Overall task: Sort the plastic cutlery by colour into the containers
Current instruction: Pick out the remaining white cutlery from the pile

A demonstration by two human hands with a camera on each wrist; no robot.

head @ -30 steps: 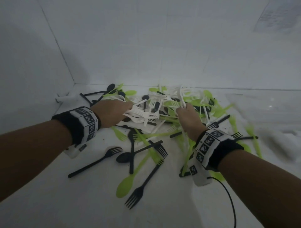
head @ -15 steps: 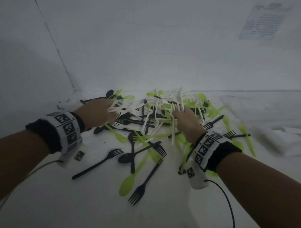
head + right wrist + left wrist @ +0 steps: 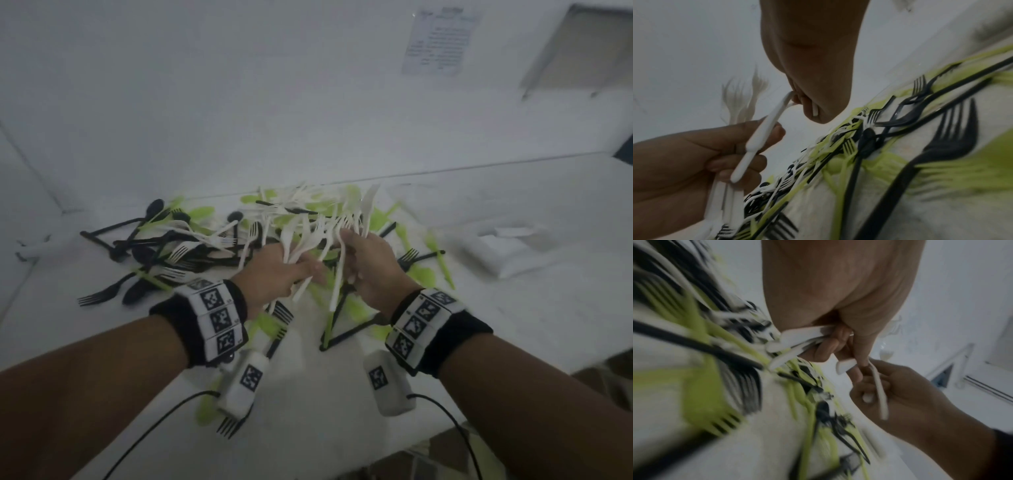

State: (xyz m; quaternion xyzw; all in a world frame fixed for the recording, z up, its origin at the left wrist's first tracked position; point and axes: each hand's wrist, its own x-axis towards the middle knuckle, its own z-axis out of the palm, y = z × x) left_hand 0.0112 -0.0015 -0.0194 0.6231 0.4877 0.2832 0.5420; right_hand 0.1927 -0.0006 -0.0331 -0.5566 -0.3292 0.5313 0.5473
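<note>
my left hand (image 3: 274, 274) has its grip curled tight round a fan of white cutlery (image 3: 308, 236), and my right hand (image 3: 371, 263) pinches more white pieces beside it, both raised over the mixed pile (image 3: 191, 246) on the tabletop (image 3: 513, 212). the loose fan could slip and drop back into the green and black. i see no containers.

A black wristband (image 3: 185, 329) ringed with white blocks of black square markers is worn on each bare forearm. 2 white marker-tagged camera units (image 3: 244, 383) are hung beneath, trailed by black cables (image 3: 154, 425).
</note>
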